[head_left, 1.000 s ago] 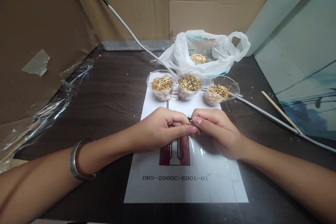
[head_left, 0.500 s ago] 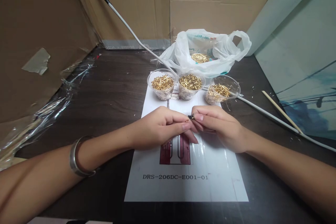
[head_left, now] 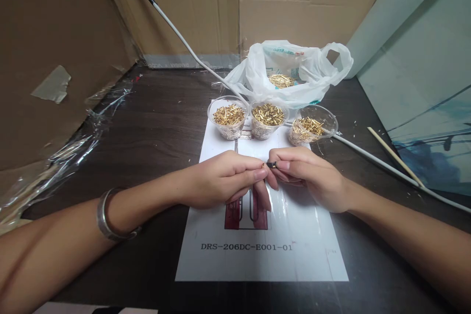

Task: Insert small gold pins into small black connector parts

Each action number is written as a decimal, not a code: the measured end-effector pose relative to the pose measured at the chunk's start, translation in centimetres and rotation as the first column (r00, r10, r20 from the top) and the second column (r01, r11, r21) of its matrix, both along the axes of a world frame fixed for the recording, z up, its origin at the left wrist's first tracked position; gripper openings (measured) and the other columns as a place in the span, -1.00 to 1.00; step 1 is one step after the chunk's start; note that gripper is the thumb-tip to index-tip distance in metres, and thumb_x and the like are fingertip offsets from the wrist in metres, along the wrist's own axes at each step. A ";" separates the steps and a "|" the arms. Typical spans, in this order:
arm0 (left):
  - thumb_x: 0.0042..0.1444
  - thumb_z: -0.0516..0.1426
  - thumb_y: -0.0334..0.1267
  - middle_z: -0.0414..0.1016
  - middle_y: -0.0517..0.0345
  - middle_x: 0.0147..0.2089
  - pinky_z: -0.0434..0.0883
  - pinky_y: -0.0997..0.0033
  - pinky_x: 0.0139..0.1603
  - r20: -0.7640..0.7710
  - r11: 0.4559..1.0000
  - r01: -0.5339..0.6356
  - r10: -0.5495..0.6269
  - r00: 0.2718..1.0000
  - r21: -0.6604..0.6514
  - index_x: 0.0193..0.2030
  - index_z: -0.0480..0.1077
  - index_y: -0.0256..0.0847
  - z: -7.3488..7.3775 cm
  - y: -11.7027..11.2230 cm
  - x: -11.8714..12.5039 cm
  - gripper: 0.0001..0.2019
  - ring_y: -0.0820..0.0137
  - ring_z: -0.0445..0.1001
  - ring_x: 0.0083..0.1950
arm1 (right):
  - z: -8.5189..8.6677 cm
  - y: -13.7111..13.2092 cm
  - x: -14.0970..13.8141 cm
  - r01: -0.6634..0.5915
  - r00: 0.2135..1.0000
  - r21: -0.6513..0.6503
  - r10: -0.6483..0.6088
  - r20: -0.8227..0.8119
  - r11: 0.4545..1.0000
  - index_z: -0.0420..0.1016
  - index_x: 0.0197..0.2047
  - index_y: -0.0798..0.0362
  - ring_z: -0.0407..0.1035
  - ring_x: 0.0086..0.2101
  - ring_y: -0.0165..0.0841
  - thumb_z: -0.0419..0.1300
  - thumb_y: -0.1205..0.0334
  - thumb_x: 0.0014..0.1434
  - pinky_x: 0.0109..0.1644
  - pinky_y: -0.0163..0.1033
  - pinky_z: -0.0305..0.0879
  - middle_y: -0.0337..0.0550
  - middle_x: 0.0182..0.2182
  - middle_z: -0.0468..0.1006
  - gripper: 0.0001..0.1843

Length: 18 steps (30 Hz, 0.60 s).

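My left hand (head_left: 224, 179) and my right hand (head_left: 312, 176) meet fingertip to fingertip over a white printed sheet (head_left: 294, 250). The left thumb and forefinger pinch a tiny gold pin (head_left: 262, 164). Pinched in the right fingers is a small dark part (head_left: 271, 164), which touches the pin's tip. Both hands are closed. Behind them stand three clear plastic cups of gold pins: left (head_left: 228, 117), middle (head_left: 267, 118) and right (head_left: 312, 130). A metal bangle (head_left: 105, 216) circles my left wrist.
A white plastic bag (head_left: 294, 71) with more gold pins lies behind the cups. A white cable (head_left: 368, 154) and a wooden stick (head_left: 393, 156) cross the dark table (head_left: 154, 122) at right. Cardboard walls (head_left: 55, 34) stand at left and back. Crumpled clear film (head_left: 62, 157) lies at left.
Both hands have shifted slightly away from me. The fingertips have drawn a little apart, so the gold pin and the dark part now show between them.
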<state>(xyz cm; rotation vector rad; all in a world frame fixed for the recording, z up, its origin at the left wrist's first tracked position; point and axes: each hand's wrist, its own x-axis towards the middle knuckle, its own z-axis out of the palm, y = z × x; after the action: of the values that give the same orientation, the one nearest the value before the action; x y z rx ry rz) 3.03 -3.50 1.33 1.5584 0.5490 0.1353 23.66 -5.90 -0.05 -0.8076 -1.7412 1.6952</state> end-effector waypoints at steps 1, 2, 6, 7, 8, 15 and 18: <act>0.37 -0.11 -0.25 0.63 0.00 -0.30 0.25 0.58 -0.53 0.000 1.000 0.010 -0.010 1.000 -0.001 -0.16 0.40 -0.34 0.0 0.0 0.0 -0.69 0.58 0.17 -0.59 | 0.0 0.0 0.0 0.005 1.000 0.006 -0.005 0.003 1.000 0.15 -0.52 0.07 -0.03 -0.56 -0.47 -0.04 0.23 0.31 -0.47 -0.28 -0.06 -0.33 -0.59 0.10 -0.66; 0.37 -0.12 -0.24 0.63 0.01 -0.32 0.24 0.58 -0.52 -0.002 1.000 0.023 -0.023 1.000 -0.002 -0.20 0.40 -0.33 0.1 0.0 0.0 -0.68 0.57 0.18 -0.59 | 0.0 0.0 0.0 0.013 1.000 0.012 -0.013 0.007 1.000 0.11 -0.53 0.06 -0.04 -0.56 -0.47 -0.04 0.23 0.30 -0.48 -0.27 -0.07 -0.34 -0.60 0.09 -0.66; 0.36 -0.10 -0.18 0.58 0.08 -0.44 0.24 0.59 -0.51 -0.011 1.000 0.022 -0.022 1.000 -0.007 -0.37 0.40 -0.29 0.3 -0.1 -0.1 -0.62 0.55 0.26 -0.56 | -0.1 -0.1 -0.2 0.034 0.999 0.037 -0.035 0.032 0.999 0.03 -0.53 0.03 -0.06 -0.57 -0.47 -0.05 0.29 0.27 -0.48 -0.27 -0.10 -0.34 -0.60 0.04 -0.68; 0.35 -0.08 -0.16 0.55 0.10 -0.48 0.25 0.58 -0.50 -0.007 1.000 0.008 -0.008 1.000 -0.011 -0.42 0.39 -0.28 0.2 -0.1 -0.2 -0.60 0.55 0.28 -0.56 | -0.1 -0.1 -0.2 0.036 0.999 0.048 -0.038 0.036 0.998 0.02 -0.53 0.03 -0.07 -0.56 -0.47 -0.05 0.30 0.26 -0.48 -0.27 -0.10 -0.34 -0.60 0.04 -0.68; 0.34 -0.07 -0.14 0.51 0.12 -0.53 0.27 0.57 -0.49 0.002 1.000 0.002 -0.002 1.000 -0.017 -0.47 0.37 -0.28 0.2 -0.1 -0.3 -0.59 0.54 0.30 -0.56 | -0.1 -0.1 -0.2 0.038 0.998 0.062 -0.040 0.038 0.997 0.01 -0.53 0.03 -0.07 -0.56 -0.47 -0.06 0.30 0.26 -0.47 -0.27 -0.10 -0.34 -0.59 0.03 -0.68; 0.31 -0.07 -0.12 0.33 0.18 -0.65 0.27 0.54 -0.51 0.000 0.997 0.080 -0.080 0.997 -0.025 -0.59 0.20 -0.23 0.0 0.1 -0.7 -0.56 0.50 0.29 -0.58 | 0.0 -0.4 -0.3 0.048 0.999 0.105 -0.049 0.008 0.993 0.02 -0.52 0.03 -0.09 -0.57 -0.48 -0.06 0.28 0.29 -0.48 -0.27 -0.10 -0.36 -0.60 0.02 -0.67; 0.31 -0.07 -0.13 0.31 0.19 -0.66 0.25 0.55 -0.52 0.001 0.997 0.083 -0.083 0.997 0.011 -0.61 0.18 -0.23 0.0 0.1 -0.7 -0.56 0.51 0.28 -0.59 | 0.2 -0.5 -0.6 0.024 0.999 0.130 -0.027 0.022 0.991 0.03 -0.52 0.03 -0.07 -0.57 -0.48 -0.07 0.26 0.32 -0.46 -0.26 -0.08 -0.36 -0.60 0.04 -0.66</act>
<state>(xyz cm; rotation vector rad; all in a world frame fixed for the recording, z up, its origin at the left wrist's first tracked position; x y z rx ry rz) 2.29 -3.38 1.34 1.5895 0.4829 0.0762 23.08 -6.43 0.14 -0.7907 -1.8288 1.5435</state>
